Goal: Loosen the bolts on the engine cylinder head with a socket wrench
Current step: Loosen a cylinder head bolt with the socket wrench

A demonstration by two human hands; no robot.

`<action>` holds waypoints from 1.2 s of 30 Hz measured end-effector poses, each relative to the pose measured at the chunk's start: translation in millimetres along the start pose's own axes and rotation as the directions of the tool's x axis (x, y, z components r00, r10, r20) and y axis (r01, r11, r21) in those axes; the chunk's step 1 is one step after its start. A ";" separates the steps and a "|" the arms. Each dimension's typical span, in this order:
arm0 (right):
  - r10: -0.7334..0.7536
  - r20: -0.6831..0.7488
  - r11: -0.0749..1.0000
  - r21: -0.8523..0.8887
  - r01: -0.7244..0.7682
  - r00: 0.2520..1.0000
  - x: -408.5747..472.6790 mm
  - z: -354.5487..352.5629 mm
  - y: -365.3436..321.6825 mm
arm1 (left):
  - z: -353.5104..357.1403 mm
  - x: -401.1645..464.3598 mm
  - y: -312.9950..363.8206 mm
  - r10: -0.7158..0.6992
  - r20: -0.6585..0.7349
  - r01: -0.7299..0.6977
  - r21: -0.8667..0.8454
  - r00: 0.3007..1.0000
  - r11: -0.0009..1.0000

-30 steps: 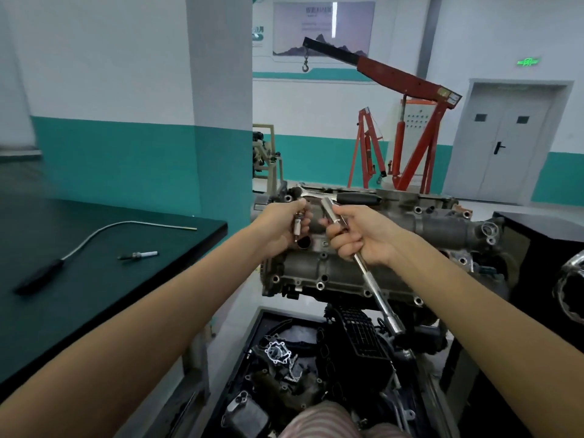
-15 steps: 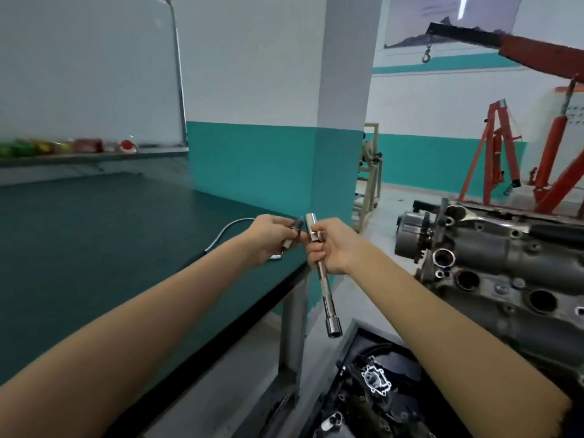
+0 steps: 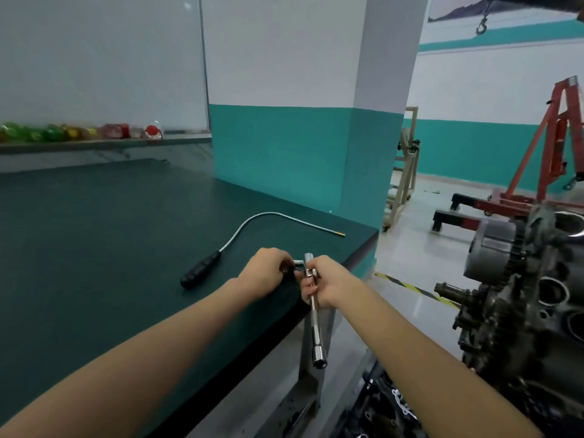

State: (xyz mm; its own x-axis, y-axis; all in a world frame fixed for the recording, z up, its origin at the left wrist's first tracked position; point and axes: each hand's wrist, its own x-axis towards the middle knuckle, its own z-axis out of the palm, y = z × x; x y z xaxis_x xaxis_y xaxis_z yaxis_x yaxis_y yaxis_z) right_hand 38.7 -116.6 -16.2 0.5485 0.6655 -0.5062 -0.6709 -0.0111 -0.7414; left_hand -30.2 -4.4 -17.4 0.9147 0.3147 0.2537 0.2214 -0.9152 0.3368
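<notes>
My right hand [image 3: 325, 284] grips a long chrome socket extension [image 3: 316, 330] near its top, and the bar hangs down with its socket end beside the table edge. My left hand [image 3: 268, 273] is down on the dark green table [image 3: 94, 248] with its fingers curled round a small dark-and-white part [image 3: 295, 266], mostly hidden under them. The engine [image 3: 531, 305] with its open bores stands at the far right, apart from both hands.
A flexible pick-up tool with a black handle [image 3: 202, 273] lies on the table left of my hands. A teal-and-white pillar [image 3: 363, 153] rises behind the table corner. A red engine hoist [image 3: 537, 172] stands at the back right. Engine parts fill a tray [image 3: 388, 409] below.
I have turned from the engine to the table. Both hands moved left with the extension and the small part, and my left hand has come down onto the tabletop.
</notes>
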 end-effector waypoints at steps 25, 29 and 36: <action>-0.278 -0.136 0.960 0.004 0.281 0.951 -265.3 -98.2 -1.0 | -50.0 -119.9 253.8 0.392 -0.058 -0.396 -0.153 0.918 0.905; -0.305 -0.236 0.947 0.027 0.320 0.923 -321.5 -149.6 3.8 | -41.6 -136.6 320.2 0.537 0.048 -0.526 -0.143 0.842 0.838; -0.346 -0.397 0.878 0.183 0.443 0.850 -358.7 -210.0 3.5 | -21.3 -147.5 390.9 0.631 0.201 -0.614 -0.145 0.750 0.776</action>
State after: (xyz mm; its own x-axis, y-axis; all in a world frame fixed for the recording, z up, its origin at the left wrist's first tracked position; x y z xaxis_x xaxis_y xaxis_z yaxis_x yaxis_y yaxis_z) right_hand -55.5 -512.0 70.3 0.8965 0.2735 -0.3486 -0.4374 0.4215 -0.7944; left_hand -85.8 -403.2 96.1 0.8933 -0.3919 0.2203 -0.4387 -0.8668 0.2371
